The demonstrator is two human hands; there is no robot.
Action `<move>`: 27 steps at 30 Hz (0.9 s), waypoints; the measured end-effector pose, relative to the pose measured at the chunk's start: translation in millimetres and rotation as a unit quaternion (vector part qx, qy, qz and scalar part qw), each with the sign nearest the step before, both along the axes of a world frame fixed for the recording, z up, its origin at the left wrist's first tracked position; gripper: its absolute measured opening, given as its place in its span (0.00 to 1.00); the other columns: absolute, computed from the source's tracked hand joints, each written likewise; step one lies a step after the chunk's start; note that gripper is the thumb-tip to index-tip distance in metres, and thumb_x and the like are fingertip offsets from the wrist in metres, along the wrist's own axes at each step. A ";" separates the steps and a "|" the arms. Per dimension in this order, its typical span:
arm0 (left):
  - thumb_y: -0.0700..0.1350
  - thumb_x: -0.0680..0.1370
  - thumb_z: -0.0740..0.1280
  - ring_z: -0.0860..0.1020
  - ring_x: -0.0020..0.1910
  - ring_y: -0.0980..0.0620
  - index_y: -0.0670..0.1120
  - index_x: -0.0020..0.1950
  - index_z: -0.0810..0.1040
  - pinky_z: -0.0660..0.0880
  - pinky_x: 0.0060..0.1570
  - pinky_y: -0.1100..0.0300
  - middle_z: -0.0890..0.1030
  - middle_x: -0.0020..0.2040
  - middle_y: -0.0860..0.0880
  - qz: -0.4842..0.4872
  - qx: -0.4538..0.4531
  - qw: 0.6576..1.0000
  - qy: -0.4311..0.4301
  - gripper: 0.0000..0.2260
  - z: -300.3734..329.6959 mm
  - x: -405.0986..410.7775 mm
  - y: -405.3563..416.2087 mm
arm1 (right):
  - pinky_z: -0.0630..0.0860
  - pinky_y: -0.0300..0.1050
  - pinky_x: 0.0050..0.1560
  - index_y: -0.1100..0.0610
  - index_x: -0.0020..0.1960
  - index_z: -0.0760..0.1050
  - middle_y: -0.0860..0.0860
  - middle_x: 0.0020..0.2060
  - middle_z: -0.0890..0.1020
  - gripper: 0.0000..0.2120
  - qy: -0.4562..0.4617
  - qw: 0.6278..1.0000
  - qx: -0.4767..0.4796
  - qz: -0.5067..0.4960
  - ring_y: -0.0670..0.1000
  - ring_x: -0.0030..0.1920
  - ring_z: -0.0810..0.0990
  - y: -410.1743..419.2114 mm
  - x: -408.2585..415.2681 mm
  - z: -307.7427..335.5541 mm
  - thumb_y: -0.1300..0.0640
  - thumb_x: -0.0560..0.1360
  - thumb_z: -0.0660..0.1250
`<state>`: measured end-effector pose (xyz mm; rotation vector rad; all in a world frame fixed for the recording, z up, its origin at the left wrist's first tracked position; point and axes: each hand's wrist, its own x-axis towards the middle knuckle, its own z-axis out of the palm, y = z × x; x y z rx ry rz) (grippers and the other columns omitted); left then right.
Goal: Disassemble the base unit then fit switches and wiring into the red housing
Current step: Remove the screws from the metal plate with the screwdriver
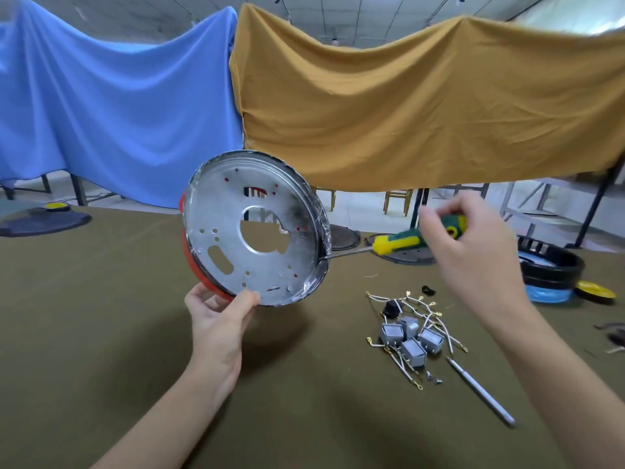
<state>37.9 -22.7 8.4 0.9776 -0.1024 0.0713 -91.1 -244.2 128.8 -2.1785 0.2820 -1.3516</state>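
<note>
My left hand (220,316) grips the lower rim of the base unit, held upright above the table. A round silver metal plate (233,262) with a large centre hole faces me, and the red housing (191,262) shows behind its left edge. My right hand (473,245) grips a yellow and green screwdriver (406,242). Its thin shaft tip touches the plate's right rim. On the table to the right lies a pile of several grey switches (411,340) with white wires and gold terminals.
A slim metal tool (480,390) lies right of the switches. A black ring on a blue part (551,265) and a yellow cap (597,291) sit far right. Dark round lids (44,220) rest at the table's back. Blue and mustard cloths hang behind.
</note>
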 end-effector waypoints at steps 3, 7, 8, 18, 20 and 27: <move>0.31 0.70 0.72 0.79 0.51 0.53 0.53 0.59 0.67 0.78 0.51 0.57 0.77 0.51 0.49 0.000 -0.006 1.000 -0.026 0.26 1.4 -1.8 -0.4 | 0.66 0.36 0.29 0.50 0.39 0.70 0.47 0.30 0.76 0.11 0.035 0.998 0.043 -0.019 0.43 0.30 0.72 -9.0 -19.0 -39.0 0.49 0.75 0.69; 0.39 0.60 0.74 0.80 0.50 0.53 0.55 0.57 0.68 0.78 0.52 0.56 0.77 0.53 0.49 -0.011 0.000 0.999 -0.042 0.30 5.2 -5.8 0.0 | 0.69 0.35 0.32 0.52 0.39 0.69 0.46 0.31 0.75 0.12 0.090 0.994 -0.054 -0.016 0.47 0.33 0.74 11.0 -34.8 -87.6 0.54 0.71 0.74; 0.38 0.61 0.74 0.80 0.51 0.52 0.54 0.57 0.68 0.78 0.54 0.55 0.77 0.54 0.48 -0.015 -0.007 0.999 -0.042 0.29 5.0 -5.1 0.1 | 0.71 0.39 0.31 0.54 0.39 0.69 0.46 0.32 0.74 0.13 0.094 0.989 -0.112 -0.001 0.47 0.32 0.73 20.2 -35.1 -94.0 0.56 0.70 0.74; 0.39 0.73 0.66 0.79 0.55 0.46 0.42 0.72 0.68 0.82 0.52 0.52 0.80 0.60 0.45 -0.176 -0.046 0.982 -0.060 0.26 3.7 -7.2 3.7 | 0.69 0.42 0.44 0.49 0.47 0.66 0.44 0.45 0.66 0.16 0.290 0.925 -0.221 0.109 0.47 0.46 0.68 43.7 -29.8 -121.4 0.36 0.76 0.56; 0.41 0.73 0.66 0.80 0.56 0.47 0.43 0.73 0.68 0.82 0.50 0.54 0.80 0.63 0.45 -0.195 -0.030 0.978 -0.065 0.28 3.7 -9.7 2.5 | 0.72 0.44 0.47 0.53 0.48 0.75 0.46 0.44 0.72 0.11 0.147 0.960 -0.215 0.099 0.50 0.46 0.71 42.0 -28.9 -111.1 0.45 0.77 0.62; 0.41 0.72 0.67 0.80 0.62 0.42 0.42 0.72 0.69 0.81 0.51 0.53 0.80 0.65 0.43 -0.231 0.037 0.967 -0.098 0.27 4.2 -20.4 -3.7 | 0.69 0.57 0.62 0.55 0.62 0.80 0.55 0.58 0.78 0.21 0.036 0.943 -0.331 -0.012 0.59 0.60 0.71 37.9 -12.6 -101.2 0.52 0.70 0.74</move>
